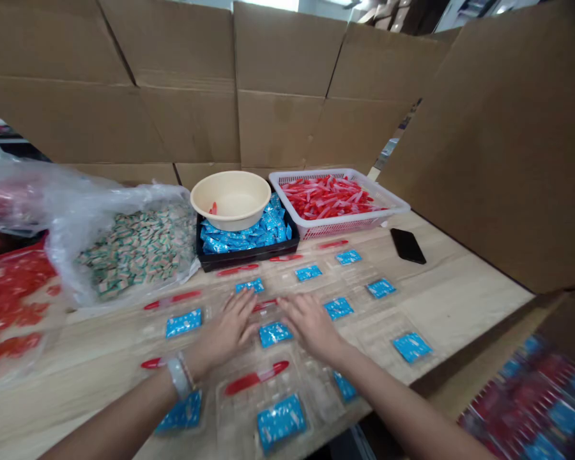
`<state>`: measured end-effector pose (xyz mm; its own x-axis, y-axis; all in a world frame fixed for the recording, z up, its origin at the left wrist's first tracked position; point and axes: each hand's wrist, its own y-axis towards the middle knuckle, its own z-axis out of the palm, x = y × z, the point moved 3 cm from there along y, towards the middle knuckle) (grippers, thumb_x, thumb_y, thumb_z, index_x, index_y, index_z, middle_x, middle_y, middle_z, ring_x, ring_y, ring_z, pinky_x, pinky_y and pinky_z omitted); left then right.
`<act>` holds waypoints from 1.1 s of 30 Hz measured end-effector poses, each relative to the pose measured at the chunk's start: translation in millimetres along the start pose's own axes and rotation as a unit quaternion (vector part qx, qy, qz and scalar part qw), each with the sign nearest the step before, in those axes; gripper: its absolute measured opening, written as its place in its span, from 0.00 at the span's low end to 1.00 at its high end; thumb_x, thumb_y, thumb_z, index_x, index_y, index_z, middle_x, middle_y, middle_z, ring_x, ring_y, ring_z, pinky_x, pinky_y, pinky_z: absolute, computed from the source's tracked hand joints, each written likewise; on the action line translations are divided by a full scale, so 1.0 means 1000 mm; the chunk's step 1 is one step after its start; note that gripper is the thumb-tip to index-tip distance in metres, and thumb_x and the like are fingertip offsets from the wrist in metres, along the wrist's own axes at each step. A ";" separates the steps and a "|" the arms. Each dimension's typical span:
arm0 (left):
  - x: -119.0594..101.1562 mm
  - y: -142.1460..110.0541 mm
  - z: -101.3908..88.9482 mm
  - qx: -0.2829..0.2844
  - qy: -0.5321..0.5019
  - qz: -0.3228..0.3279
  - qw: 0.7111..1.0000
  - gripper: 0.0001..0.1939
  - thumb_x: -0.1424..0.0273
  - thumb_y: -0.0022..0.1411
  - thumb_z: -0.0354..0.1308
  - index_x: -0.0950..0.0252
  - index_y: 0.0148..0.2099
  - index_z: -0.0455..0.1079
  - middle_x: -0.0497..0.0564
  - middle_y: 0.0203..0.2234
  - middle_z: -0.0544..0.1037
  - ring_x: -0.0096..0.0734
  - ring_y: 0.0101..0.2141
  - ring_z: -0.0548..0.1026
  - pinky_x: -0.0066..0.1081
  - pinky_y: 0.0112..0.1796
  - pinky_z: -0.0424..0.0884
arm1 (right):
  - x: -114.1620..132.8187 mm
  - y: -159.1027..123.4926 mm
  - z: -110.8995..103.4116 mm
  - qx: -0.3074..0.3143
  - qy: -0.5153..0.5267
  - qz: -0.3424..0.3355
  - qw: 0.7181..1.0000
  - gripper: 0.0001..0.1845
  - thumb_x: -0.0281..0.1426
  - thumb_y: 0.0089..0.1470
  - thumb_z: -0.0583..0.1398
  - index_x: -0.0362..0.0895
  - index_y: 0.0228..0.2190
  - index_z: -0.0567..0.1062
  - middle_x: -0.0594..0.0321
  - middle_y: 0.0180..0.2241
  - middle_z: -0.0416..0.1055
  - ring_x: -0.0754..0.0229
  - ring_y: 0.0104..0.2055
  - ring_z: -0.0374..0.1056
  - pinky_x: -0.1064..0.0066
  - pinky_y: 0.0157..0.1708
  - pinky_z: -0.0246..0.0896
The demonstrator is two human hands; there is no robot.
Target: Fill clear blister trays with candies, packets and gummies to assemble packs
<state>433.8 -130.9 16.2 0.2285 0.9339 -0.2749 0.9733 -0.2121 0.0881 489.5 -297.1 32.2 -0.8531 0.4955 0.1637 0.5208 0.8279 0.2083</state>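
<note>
Clear plastic trays (242, 409) lie in rows on the table, with flat blue packets (281, 421) in them and slim red pen-like sticks (257, 377) in or beside some of them. My left hand (227, 332) is stretched over a middle tray, palm down, fingers extended and holding nothing I can see. Opposite it, my right hand (311, 324) reaches in with fingers extended, their tips at the right end of a red pen-like stick (265, 305). That stick lies between both hands, above a blue packet (275, 334). Contact with the fingertips is hard to confirm.
Behind stand a white basket (349, 223) of red sticks and a black bin (249, 255) of blue packets, topped by a cream bowl (232, 220). Left are a plastic bag (67, 268) of small wrapped pieces and red items. A phone (408, 246) lies right; cardboard walls (287, 121) enclose the table.
</note>
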 end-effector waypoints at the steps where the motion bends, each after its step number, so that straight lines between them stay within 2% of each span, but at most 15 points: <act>1: 0.002 0.015 -0.005 -0.008 -0.005 -0.007 1.000 0.25 0.63 0.61 0.42 0.67 0.59 0.50 0.57 0.57 0.55 0.37 0.56 0.53 0.40 0.54 0.52 | -0.016 0.017 -0.002 -0.004 -0.017 0.029 0.999 0.17 0.33 0.56 0.49 0.44 0.46 0.66 0.53 0.44 0.65 0.54 0.44 0.58 0.63 0.42 0.52; 3: 0.005 0.049 -0.007 -0.006 -0.010 -0.017 1.000 0.23 0.65 0.61 0.42 0.68 0.58 0.52 0.58 0.55 0.58 0.36 0.55 0.56 0.38 0.53 0.54 | -0.049 0.051 -0.003 0.013 -0.059 0.094 0.994 0.16 0.29 0.55 0.49 0.43 0.44 0.67 0.53 0.43 0.65 0.53 0.45 0.58 0.64 0.42 0.52; 5: 0.006 0.081 -0.001 0.007 -0.004 -0.020 1.000 0.23 0.67 0.60 0.44 0.69 0.57 0.54 0.59 0.56 0.57 0.38 0.55 0.55 0.38 0.53 0.55 | -0.083 0.075 -0.002 0.024 -0.105 0.202 0.973 0.16 0.26 0.54 0.48 0.40 0.44 0.68 0.49 0.43 0.65 0.52 0.46 0.58 0.64 0.42 0.52; 8: 0.003 0.113 0.018 -0.006 0.024 -0.032 0.999 0.24 0.67 0.60 0.45 0.69 0.58 0.52 0.60 0.58 0.51 0.42 0.57 0.51 0.41 0.53 0.53 | -0.124 0.081 0.005 0.026 -0.136 0.336 0.932 0.17 0.26 0.55 0.47 0.35 0.44 0.67 0.44 0.42 0.65 0.49 0.45 0.58 0.62 0.42 0.50; 11: -0.006 0.125 0.036 -0.029 0.042 -0.039 0.998 0.24 0.65 0.61 0.42 0.68 0.58 0.52 0.59 0.58 0.53 0.42 0.57 0.50 0.43 0.53 0.51 | -0.140 0.071 0.016 0.042 -0.120 0.325 0.937 0.17 0.29 0.55 0.47 0.35 0.41 0.69 0.46 0.41 0.67 0.50 0.45 0.59 0.65 0.42 0.50; 14: -0.014 0.125 0.040 -0.032 0.041 -0.047 0.998 0.24 0.63 0.61 0.41 0.68 0.57 0.54 0.58 0.55 0.58 0.42 0.56 0.52 0.43 0.54 0.50 | -0.140 0.062 0.024 0.035 -0.108 0.296 0.949 0.16 0.29 0.54 0.48 0.35 0.40 0.70 0.47 0.42 0.67 0.51 0.45 0.59 0.66 0.44 0.50; 17: -0.009 0.123 0.014 -0.042 0.031 -0.011 0.999 0.23 0.63 0.60 0.44 0.65 0.56 0.55 0.57 0.56 0.56 0.43 0.55 0.53 0.44 0.53 0.52 | -0.141 0.057 0.015 -0.006 -0.092 0.258 0.962 0.16 0.29 0.53 0.49 0.36 0.40 0.71 0.48 0.42 0.67 0.52 0.44 0.60 0.65 0.44 0.52; 20: 0.016 0.128 -0.043 -0.132 0.032 0.046 0.990 0.20 0.68 0.58 0.47 0.61 0.54 0.59 0.55 0.55 0.58 0.42 0.54 0.55 0.45 0.52 0.53 | -0.155 0.063 -0.022 -0.126 -0.084 0.208 0.966 0.17 0.31 0.53 0.49 0.38 0.41 0.70 0.50 0.41 0.69 0.52 0.43 0.61 0.64 0.43 0.54; 22: 0.039 0.140 -0.085 -0.219 0.031 0.025 0.975 0.17 0.69 0.59 0.46 0.66 0.50 0.63 0.58 0.49 0.65 0.40 0.50 0.61 0.42 0.50 0.58 | -0.174 0.079 -0.054 -0.188 -0.095 0.205 0.956 0.18 0.33 0.54 0.48 0.38 0.42 0.70 0.51 0.40 0.69 0.53 0.43 0.62 0.64 0.43 0.55; 23: 0.048 0.148 -0.101 -0.237 0.029 0.021 0.971 0.16 0.70 0.59 0.46 0.67 0.48 0.64 0.59 0.45 0.68 0.39 0.47 0.63 0.41 0.48 0.60 | -0.187 0.092 -0.068 -0.179 -0.108 0.219 0.953 0.18 0.33 0.55 0.48 0.39 0.43 0.69 0.51 0.40 0.68 0.53 0.44 0.61 0.64 0.43 0.55; 24: 0.052 0.159 -0.112 -0.236 0.025 0.029 0.971 0.15 0.70 0.59 0.45 0.68 0.47 0.65 0.58 0.42 0.69 0.38 0.45 0.65 0.40 0.47 0.61 | -0.200 0.107 -0.078 -0.137 -0.123 0.239 0.953 0.19 0.32 0.55 0.47 0.39 0.45 0.67 0.51 0.43 0.67 0.54 0.46 0.61 0.65 0.44 0.55; 26: 0.048 0.182 -0.119 -0.198 0.013 0.063 0.978 0.14 0.71 0.59 0.45 0.67 0.46 0.66 0.56 0.39 0.71 0.36 0.42 0.67 0.37 0.45 0.63 | -0.229 0.139 -0.083 0.020 -0.144 0.280 0.949 0.22 0.28 0.53 0.49 0.42 0.51 0.62 0.52 0.49 0.61 0.53 0.49 0.59 0.66 0.45 0.54; 29: 0.023 0.218 -0.104 -0.124 0.001 0.118 0.985 0.13 0.71 0.59 0.46 0.65 0.43 0.68 0.53 0.37 0.72 0.33 0.40 0.68 0.33 0.43 0.64 | -0.264 0.180 -0.070 0.157 -0.141 0.309 0.928 0.33 0.26 0.42 0.59 0.50 0.51 0.61 0.53 0.54 0.56 0.46 0.50 0.58 0.60 0.43 0.57; 31: 0.008 0.241 -0.089 -0.101 -0.006 0.134 0.986 0.12 0.71 0.59 0.46 0.65 0.41 0.69 0.53 0.36 0.73 0.32 0.38 0.69 0.31 0.42 0.65 | -0.279 0.198 -0.053 0.190 -0.140 0.322 0.917 0.36 0.26 0.36 0.62 0.51 0.50 0.63 0.52 0.54 0.57 0.40 0.51 0.56 0.54 0.41 0.58; 33: 0.001 0.262 -0.077 -0.094 -0.015 0.140 0.986 0.12 0.71 0.59 0.45 0.66 0.40 0.69 0.53 0.34 0.73 0.32 0.38 0.69 0.30 0.41 0.65 | -0.289 0.208 -0.036 0.210 -0.137 0.320 0.914 0.34 0.26 0.36 0.63 0.48 0.49 0.65 0.50 0.52 0.60 0.39 0.52 0.55 0.52 0.41 0.57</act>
<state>687.4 -163.9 113.0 0.4905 0.8370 -0.2426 0.8513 -0.4007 0.3389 845.1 -277.7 62.8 -0.3834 0.9134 -0.1369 0.9069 0.3442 -0.2432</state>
